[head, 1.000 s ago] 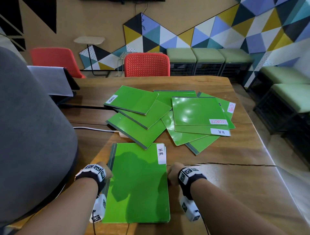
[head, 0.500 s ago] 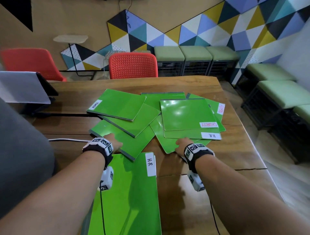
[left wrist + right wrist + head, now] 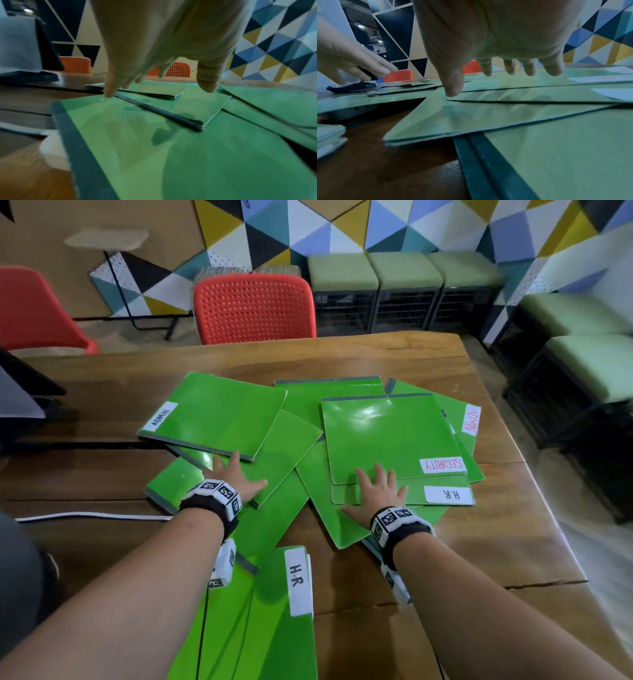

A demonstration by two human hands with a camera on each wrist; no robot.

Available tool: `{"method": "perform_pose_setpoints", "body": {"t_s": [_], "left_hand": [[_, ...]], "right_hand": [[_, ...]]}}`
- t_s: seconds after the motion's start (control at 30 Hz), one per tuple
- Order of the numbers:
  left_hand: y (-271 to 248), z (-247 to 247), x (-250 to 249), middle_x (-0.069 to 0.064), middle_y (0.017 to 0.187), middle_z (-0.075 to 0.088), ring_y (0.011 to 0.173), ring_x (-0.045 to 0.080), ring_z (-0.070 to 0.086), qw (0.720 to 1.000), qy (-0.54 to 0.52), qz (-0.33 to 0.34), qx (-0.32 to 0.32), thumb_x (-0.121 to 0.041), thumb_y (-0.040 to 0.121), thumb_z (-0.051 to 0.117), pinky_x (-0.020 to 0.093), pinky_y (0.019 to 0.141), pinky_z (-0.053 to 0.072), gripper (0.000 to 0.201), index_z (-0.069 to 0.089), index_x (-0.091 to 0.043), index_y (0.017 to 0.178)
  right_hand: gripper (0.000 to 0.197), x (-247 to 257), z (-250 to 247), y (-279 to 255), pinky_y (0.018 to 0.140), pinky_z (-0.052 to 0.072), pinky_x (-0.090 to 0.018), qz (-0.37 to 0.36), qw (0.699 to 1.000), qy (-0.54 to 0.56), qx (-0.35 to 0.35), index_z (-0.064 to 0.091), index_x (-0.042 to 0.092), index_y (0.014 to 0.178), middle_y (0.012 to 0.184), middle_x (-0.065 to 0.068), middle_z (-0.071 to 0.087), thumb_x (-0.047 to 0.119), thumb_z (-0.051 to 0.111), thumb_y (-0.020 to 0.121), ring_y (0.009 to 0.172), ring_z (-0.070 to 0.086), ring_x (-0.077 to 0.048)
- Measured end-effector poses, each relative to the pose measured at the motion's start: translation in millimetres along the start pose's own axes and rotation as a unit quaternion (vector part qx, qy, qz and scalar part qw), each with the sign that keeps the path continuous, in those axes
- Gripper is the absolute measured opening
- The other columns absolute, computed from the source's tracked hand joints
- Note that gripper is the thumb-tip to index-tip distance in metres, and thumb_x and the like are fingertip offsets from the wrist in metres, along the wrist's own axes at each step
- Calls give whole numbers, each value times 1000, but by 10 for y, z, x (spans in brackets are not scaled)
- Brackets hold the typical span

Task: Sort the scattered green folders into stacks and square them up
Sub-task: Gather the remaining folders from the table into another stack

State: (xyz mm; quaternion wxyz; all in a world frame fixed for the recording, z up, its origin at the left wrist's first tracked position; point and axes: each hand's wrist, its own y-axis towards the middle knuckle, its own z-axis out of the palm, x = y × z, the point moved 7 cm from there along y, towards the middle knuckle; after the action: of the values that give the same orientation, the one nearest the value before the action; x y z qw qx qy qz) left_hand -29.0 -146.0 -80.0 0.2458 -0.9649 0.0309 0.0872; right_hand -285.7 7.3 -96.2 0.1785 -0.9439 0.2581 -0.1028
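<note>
Both hands moved forward since earlier: left hand [image 3: 236, 479] spread on scattered folders [image 3: 274, 460]; right hand [image 3: 378, 491] spread at SECURITY folder [image 3: 387, 436].

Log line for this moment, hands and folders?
left hand open over scattered folders | right hand open by SECURITY folder | H.R stack near

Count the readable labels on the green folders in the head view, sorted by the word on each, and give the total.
ADMIN labels: 2
H.R labels: 2
SECURITY label: 1
Total: 5
</note>
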Motion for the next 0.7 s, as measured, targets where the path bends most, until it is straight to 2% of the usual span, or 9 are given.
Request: {"method": "perform_pose_setpoints", "body": {"t_s": [0.17,0.23,0.4,0.57,0.7], "left_hand": [[307,137,-92,5,160,-24,146,46,-12,999,35,10,41,-78,71,55,64,115,10,108,-4,-38,153],[355,259,-123,4,159,-26,145,48,-12,995,58,21,78,-77,73,54,64,115,10,105,-3,-40,152],[171,491,-154,1,161,-20,145,49,-9,989,99,35,106,-64,88,43,65,115,11,81,-1,-42,152],[-154,530,-79,2,163,-12,145,50,0,982,136,48,121,-66,86,45,65,114,16,82,2,-43,152],[-530,627,-8,1,163,-2,146,47,3,985,126,63,95,-63,84,53,63,114,21,87,5,-42,152]], "right_hand": [[100,98,110,240,103,3,-77,-12,999,-5,31,-6,50,146,158,0,-22,80,50,69,145,-12,-40],[96,103,186,278,99,4,-80,-10,998,-4,56,-7,54,144,157,2,-26,82,47,69,144,-15,-40],[81,51,279,201,97,6,-82,-18,997,-18,71,-4,58,142,157,5,-24,80,38,76,145,-15,-38],[75,-109,351,-128,97,10,-82,-22,995,-7,96,3,60,140,158,10,-20,74,43,79,145,-15,-35],[70,-234,394,-468,97,12,-82,-12,995,7,102,17,58,138,159,10,-8,72,49,78,146,-9,-35]]}}
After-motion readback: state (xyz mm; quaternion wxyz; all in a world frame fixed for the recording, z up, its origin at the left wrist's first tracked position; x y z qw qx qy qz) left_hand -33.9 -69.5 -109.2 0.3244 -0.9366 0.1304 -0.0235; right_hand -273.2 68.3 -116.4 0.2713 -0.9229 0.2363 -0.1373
